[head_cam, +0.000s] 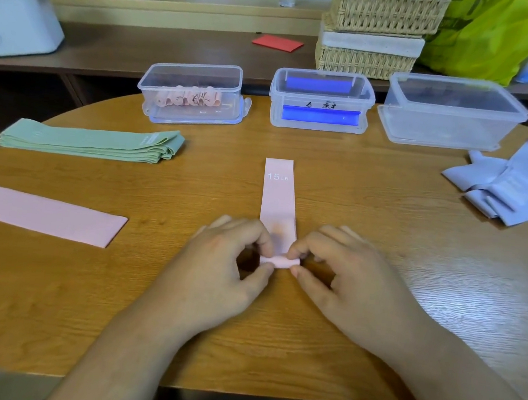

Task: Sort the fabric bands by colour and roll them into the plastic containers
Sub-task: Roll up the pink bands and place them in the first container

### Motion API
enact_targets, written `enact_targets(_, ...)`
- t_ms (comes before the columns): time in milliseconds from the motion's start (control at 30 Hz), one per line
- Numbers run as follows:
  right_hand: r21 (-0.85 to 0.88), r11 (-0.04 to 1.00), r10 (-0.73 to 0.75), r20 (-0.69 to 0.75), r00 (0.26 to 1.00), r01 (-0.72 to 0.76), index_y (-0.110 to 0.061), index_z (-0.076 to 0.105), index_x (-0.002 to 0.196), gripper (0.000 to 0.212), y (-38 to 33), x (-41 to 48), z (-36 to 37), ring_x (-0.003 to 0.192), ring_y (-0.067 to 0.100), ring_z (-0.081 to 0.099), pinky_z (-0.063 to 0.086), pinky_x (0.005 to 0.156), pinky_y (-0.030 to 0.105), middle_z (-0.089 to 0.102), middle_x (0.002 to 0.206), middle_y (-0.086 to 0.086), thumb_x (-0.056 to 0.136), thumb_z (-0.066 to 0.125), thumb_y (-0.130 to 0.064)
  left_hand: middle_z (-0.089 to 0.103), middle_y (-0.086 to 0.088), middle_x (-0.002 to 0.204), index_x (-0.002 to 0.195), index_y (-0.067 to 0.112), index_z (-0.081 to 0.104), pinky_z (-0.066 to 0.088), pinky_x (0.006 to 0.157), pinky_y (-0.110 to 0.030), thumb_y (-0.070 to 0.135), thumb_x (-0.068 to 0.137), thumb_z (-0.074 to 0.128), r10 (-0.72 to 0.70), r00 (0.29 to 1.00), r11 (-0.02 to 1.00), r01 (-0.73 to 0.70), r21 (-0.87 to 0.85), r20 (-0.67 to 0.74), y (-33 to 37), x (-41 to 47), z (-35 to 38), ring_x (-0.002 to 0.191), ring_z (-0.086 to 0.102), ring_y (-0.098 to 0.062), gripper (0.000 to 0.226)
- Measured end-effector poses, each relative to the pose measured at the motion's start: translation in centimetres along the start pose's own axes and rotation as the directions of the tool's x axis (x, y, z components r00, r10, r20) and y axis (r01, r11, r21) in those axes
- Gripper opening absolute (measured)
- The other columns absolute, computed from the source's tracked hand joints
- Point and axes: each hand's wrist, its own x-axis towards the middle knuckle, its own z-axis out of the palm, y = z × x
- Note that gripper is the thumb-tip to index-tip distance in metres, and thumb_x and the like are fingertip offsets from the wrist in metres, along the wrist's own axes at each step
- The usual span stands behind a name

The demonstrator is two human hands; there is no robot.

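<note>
- A pink band [278, 198] marked "15 LB" lies flat on the tabletop [370, 194], running straight away from the person. Its near end is curled into a small roll.
- The left hand [216, 266] and right hand [355, 281] each pinch that roll between thumb and curled fingers, one at either side.
- A second pink band [42, 215] lies flat at the left, with folded green bands [89, 141] beyond it and pale lilac bands [511, 186] at the right.
- At the far edge, the left container [227, 75] holds pink rolls and the middle container [368, 101] holds blue.
</note>
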Motion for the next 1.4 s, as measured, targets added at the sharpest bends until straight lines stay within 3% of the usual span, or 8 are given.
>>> enact_targets(200,0.017,1.000,0.005,-0.016,1.000,-0.005,-0.042,0.066,0.109,0.014,0.1,0.0,-0.1,0.097,0.002,0.050,0.047,0.083,0.032,0.056,0.101,-0.028,0.096,0.067,-0.037,0.060,0.026,0.115,0.110,0.040,0.066,0.048,0.098,-0.036,0.039,0.099,0.063,0.018,1.000,1.000,-0.018,0.008,-0.006,-0.2,0.1,0.2,0.117,0.052,-0.005,0.011)
enact_targets(367,-0.001,1.000,0.006,-0.018,1.000,-0.006,-0.040,0.068,0.112,0.014,0.2,0.0,0.1,0.098,0.004,0.052,0.051,0.084,0.037,0.058,0.104,-0.025,0.099,0.067,-0.036,0.055,0.029,0.131,0.130,0.038,0.067,0.045,0.108,-0.040,0.034,0.103,0.042,-0.021,1.000,0.994,0.022,0.108,-0.013,-0.7,0.4,1.0,0.126,0.046,-0.001,0.037)
enact_targets(533,-0.030,0.999,0.012,-0.040,0.999,-0.013,-0.039,0.070,0.114,0.014,0.1,0.2,0.3,0.098,0.006,0.052,0.052,0.083,0.038,0.059,0.104,-0.024,0.101,0.067,-0.035,0.034,0.032,0.161,0.150,0.046,0.050,0.025,0.123,-0.036,0.047,0.102,0.023,-0.039,0.994,0.973,0.015,0.230,0.098,0.3,0.7,0.9,0.152,0.021,0.001,0.055)
enact_targets(767,-0.057,0.998,0.018,-0.044,0.999,-0.021,-0.039,0.070,0.118,0.017,0.1,0.3,0.5,0.100,0.009,0.053,0.052,0.084,0.038,0.060,0.109,-0.022,0.104,0.060,-0.038,0.020,0.035,0.167,0.161,0.051,0.029,0.011,0.130,-0.045,0.053,0.101,0.011,-0.041,0.981,0.969,-0.008,0.249,0.191,0.4,1.0,1.0,0.157,0.004,0.006,0.062)
enact_targets(933,-0.055,0.998,0.028,-0.078,0.997,-0.033,-0.036,0.072,0.119,0.019,0.1,0.3,0.7,0.098,0.011,0.054,0.052,0.083,0.039,0.060,0.108,-0.021,0.106,0.059,-0.035,0.038,0.025,0.162,0.156,0.038,0.043,0.023,0.128,-0.040,0.032,0.100,0.034,-0.066,0.998,0.997,0.065,0.028,0.012,-0.4,1.2,0.8,0.153,0.023,0.005,0.057)
enact_targets(1033,-0.099,0.994,0.041,-0.077,0.996,-0.048,-0.036,0.071,0.125,0.023,0.1,0.3,0.8,0.099,0.010,0.051,0.053,0.082,0.040,0.058,0.111,-0.020,0.107,0.056,-0.037,0.054,0.021,0.143,0.143,0.036,0.055,0.034,0.119,-0.038,0.025,0.102,0.044,-0.148,0.987,0.988,0.150,0.041,-0.059,-0.8,1.3,0.3,0.139,0.040,-0.003,0.043)
enact_targets(1200,-0.221,0.972,0.073,-0.034,0.997,-0.078,-0.039,0.063,0.141,0.041,0.0,0.2,0.8,0.114,0.010,0.045,0.051,0.092,0.039,0.055,0.128,-0.018,0.105,0.046,-0.050,0.057,0.024,0.116,0.114,0.037,0.064,0.046,0.098,-0.035,0.021,0.095,0.051,-0.008,0.997,0.999,0.011,0.031,-0.075,0.1,0.6,0.2,0.116,0.050,-0.006,0.028)
enact_targets(1400,-0.201,0.976,0.086,-0.028,0.996,-0.090,-0.035,0.053,0.146,0.042,-0.5,0.3,0.3,0.129,0.012,0.045,0.050,0.100,0.042,0.051,0.141,-0.017,0.105,0.050,-0.043,0.061,0.025,0.116,0.113,0.038,0.065,0.049,0.097,-0.040,0.020,0.091,0.053,0.047,0.998,0.992,-0.041,0.116,-0.045,0.2,0.6,0.8,0.115,0.052,-0.007,0.030)
